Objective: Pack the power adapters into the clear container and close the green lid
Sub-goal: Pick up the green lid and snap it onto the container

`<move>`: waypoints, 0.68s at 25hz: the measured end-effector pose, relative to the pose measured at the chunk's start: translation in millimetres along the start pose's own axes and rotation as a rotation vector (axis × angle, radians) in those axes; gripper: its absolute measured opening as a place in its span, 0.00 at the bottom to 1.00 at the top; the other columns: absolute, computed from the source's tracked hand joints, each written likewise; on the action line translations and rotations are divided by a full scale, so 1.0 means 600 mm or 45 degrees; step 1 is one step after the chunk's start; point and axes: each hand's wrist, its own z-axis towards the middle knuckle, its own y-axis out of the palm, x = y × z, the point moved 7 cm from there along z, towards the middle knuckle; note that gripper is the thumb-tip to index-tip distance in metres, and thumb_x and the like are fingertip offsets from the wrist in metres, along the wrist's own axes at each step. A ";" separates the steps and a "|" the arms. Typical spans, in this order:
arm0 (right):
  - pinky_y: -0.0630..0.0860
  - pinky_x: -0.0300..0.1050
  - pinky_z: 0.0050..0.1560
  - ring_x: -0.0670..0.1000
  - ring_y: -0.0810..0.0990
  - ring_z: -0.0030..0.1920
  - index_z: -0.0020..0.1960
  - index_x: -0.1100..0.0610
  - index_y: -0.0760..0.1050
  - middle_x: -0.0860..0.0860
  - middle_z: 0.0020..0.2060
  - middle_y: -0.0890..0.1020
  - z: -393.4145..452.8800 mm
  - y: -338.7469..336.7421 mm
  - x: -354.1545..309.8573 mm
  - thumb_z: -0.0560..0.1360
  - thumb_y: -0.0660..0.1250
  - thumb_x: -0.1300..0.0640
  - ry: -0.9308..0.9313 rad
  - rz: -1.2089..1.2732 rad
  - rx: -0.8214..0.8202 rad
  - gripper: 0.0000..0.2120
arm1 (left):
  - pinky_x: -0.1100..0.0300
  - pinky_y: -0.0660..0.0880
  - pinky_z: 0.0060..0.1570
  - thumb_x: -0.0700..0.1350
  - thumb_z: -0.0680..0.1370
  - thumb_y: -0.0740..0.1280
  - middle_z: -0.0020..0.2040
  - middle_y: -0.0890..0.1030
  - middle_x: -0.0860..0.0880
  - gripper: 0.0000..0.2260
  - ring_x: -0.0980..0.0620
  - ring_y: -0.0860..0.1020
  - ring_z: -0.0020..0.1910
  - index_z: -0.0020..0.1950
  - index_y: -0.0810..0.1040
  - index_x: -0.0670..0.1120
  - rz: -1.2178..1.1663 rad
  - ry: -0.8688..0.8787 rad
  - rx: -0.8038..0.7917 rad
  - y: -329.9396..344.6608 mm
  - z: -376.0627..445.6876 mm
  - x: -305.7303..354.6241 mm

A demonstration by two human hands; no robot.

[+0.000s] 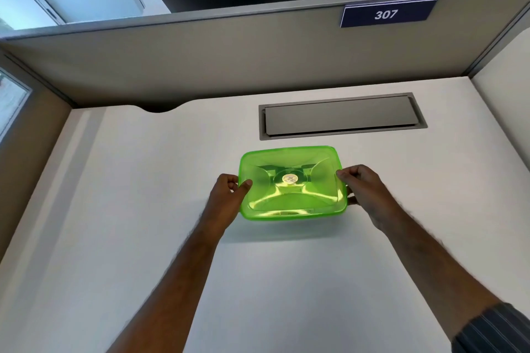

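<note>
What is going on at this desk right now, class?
A person is gripping a green lid with both bare hands: the left hand holds its left edge and the right hand its right edge. The lid sits over a container on the white desk, so the container and anything inside are mostly hidden; dark shapes show faintly through the green. Whether the lid is fully sealed cannot be told. Behind it lies a closed grey cable hatch, below a partition sign reading 307.

Bright, even light; glare streaks the green lid (292,183); soft shadow beneath on the desk (143,209); edges bend, arms slightly blurred.
</note>
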 end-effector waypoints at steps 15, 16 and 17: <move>0.81 0.46 0.36 0.51 0.79 0.39 0.51 0.56 0.75 0.53 0.44 0.81 0.123 0.000 -0.056 0.80 0.69 0.55 -0.006 0.074 0.072 0.04 | 0.49 0.82 0.40 0.51 0.79 0.72 0.45 0.76 0.51 0.12 0.49 0.79 0.45 0.55 0.74 0.47 -0.024 0.016 -0.011 0.045 0.126 0.067; 0.81 0.47 0.36 0.52 0.79 0.39 0.51 0.55 0.76 0.53 0.45 0.80 0.126 0.001 -0.057 0.80 0.68 0.55 -0.007 0.078 0.080 0.04 | 0.47 0.83 0.42 0.52 0.79 0.72 0.45 0.76 0.51 0.12 0.49 0.79 0.45 0.56 0.74 0.47 -0.023 0.016 -0.014 0.047 0.131 0.068; 0.81 0.47 0.37 0.52 0.80 0.40 0.51 0.55 0.76 0.54 0.45 0.80 0.127 0.002 -0.058 0.80 0.68 0.55 -0.012 0.081 0.089 0.04 | 0.45 0.83 0.43 0.52 0.79 0.71 0.45 0.76 0.51 0.13 0.48 0.79 0.45 0.57 0.75 0.46 -0.017 0.020 -0.016 0.048 0.134 0.071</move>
